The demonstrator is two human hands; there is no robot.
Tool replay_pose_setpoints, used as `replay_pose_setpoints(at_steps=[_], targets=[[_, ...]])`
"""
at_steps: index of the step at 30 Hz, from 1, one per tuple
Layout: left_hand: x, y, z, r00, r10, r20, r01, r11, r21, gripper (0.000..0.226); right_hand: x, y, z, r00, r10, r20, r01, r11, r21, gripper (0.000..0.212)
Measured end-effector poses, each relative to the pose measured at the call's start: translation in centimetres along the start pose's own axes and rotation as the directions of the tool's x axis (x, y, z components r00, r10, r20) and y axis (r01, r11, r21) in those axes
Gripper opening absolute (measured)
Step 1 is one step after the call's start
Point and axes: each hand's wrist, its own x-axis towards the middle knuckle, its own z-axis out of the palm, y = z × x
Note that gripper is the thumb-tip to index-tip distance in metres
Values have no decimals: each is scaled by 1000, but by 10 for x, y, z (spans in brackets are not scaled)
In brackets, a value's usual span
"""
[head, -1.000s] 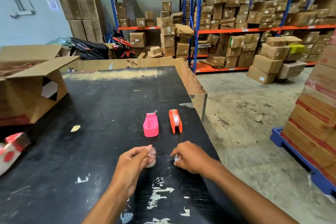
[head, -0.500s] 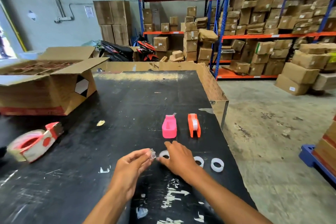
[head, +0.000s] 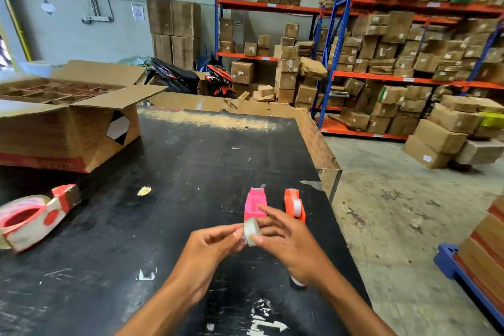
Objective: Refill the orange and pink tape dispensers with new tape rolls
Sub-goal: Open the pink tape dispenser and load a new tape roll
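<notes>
Up close, a small clear tape roll (head: pixel 251 231) with a pale core is pinched between the fingertips of the left hand (head: pixel 211 249) and the right hand (head: pixel 289 243), raised above the black surface (head: pixel 191 172). Two dispensers stand just beyond the hands: one pink dispenser (head: pixel 255 203), partly hidden by right fingers, and one orange dispenser (head: pixel 294 204) to its right, already carrying tape.

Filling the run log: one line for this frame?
both hands: left hand, right hand hold tape roll | pink dispenser empty | orange dispenser loaded
</notes>
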Motion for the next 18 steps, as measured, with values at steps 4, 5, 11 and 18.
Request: replay_pose_setpoints(at_steps=[4,5,11,18], targets=[[8,4,8,997,45,66,-47,998,33,25,0,-2,-6,996,-53,-72,50,998,-42,61],[11,4,10,996,49,71,-50,999,7,28,0,-1,-6,991,-72,-109,68,997,-44,60],[19,11,20,988,141,69,-144,989,37,18,4,3,-1,960,-152,-235,157,988,0,62],[24,18,26,984,150,99,-153,988,25,24,19,7,-2,928,-231,-293,219,973,-76,44]])
